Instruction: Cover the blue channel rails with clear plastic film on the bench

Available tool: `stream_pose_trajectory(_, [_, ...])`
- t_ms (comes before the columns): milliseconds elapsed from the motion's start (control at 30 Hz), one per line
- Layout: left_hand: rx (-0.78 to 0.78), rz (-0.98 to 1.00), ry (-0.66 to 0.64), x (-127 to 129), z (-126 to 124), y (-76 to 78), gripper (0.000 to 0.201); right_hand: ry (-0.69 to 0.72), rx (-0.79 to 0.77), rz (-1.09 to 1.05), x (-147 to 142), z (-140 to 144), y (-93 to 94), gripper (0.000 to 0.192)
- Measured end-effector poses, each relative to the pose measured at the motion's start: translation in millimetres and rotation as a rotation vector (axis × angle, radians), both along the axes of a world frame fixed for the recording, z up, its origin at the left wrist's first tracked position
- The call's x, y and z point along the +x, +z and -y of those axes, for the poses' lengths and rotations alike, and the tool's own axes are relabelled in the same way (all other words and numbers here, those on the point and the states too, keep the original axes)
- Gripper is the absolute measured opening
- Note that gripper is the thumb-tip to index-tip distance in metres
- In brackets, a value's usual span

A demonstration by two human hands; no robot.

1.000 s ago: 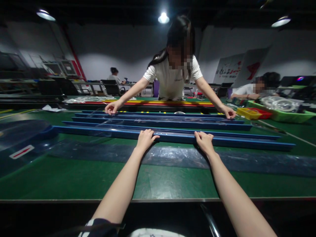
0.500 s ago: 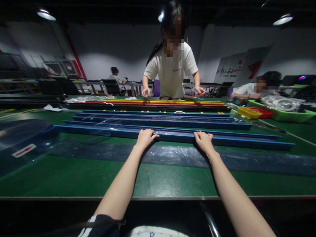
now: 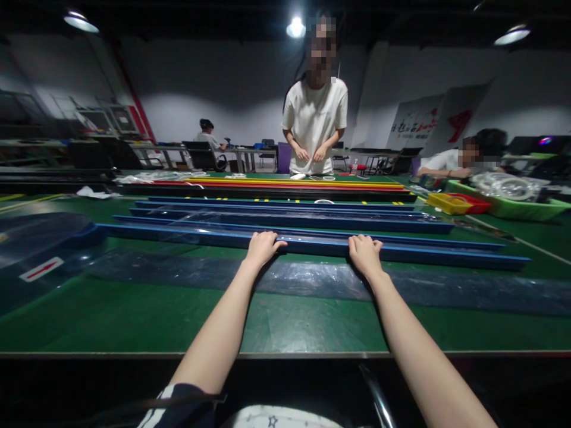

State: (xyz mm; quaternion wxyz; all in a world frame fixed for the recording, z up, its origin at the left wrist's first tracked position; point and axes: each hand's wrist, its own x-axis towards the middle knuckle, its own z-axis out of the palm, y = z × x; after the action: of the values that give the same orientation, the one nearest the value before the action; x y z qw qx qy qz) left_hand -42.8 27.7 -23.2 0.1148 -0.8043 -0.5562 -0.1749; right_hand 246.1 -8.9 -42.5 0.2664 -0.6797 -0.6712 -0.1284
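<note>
A long blue channel-shaped strip (image 3: 316, 246) lies across the green table, its right end angled slightly toward me. My left hand (image 3: 262, 246) is curled over its near edge, thumb pointing right. Some way to the right, my right hand (image 3: 366, 252) grips the same edge with its fingers over the top. The fingertips of both hands are hidden behind the rim. Closer to me, a flat strip of clear film (image 3: 307, 276) stretches sideways under my wrists. Beyond the held strip lie more blue strips (image 3: 379, 223), partly crossed by clear film.
At the left sits a bulky film-covered blue shape (image 3: 44, 235) bearing a white label with a red arrow (image 3: 41, 269). Yellow, red and black strips (image 3: 303, 185) lie farther back. A co-worker (image 3: 316, 125) stands opposite. A yellow tray (image 3: 448, 203) and green basket (image 3: 530, 208) are at right.
The co-worker opposite has straightened up and brought both hands together in front of the body. My hands keep their hold on the blue strip, with hardly any shift.
</note>
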Motion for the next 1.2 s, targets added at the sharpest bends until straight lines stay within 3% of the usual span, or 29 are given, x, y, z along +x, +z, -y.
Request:
stream_pose_trajectory(167, [0.054,-0.017,0.011,2,3,-2.7,0.037,0.148,0.107,0.006,-42,-1,9.5,0.031])
stream_pose_trajectory(300, [0.107,-0.012,0.005,3,5,-8.3,0.035,0.310,0.058,0.006,-80,-6,14.5,0.027])
stream_pose_trajectory(500, [0.175,-0.008,-0.006,2,6,-15.8,0.035,0.218,-0.072,0.013,-110,-11,5.2,0.035])
stream_pose_trajectory(800, [0.153,0.027,-0.020,2,7,-15.5,0.034,0.248,-0.042,-0.014,-106,-15,2.4,0.044])
stream_pose_trajectory(933, [0.131,0.060,-0.090,2,7,-14.7,0.034,0.240,-0.017,-0.038,-101,-14,0.8,0.045])
stream_pose_trajectory(1100, [0.140,0.065,-0.189,3,7,-12.9,0.033,0.188,-0.008,-0.103,-70,-9,0.9,0.050])
stream_pose_trajectory(1200, [0.165,0.065,-0.207,5,9,-11.3,0.035,0.075,0.006,-0.154,-41,-6,1.0,0.056])
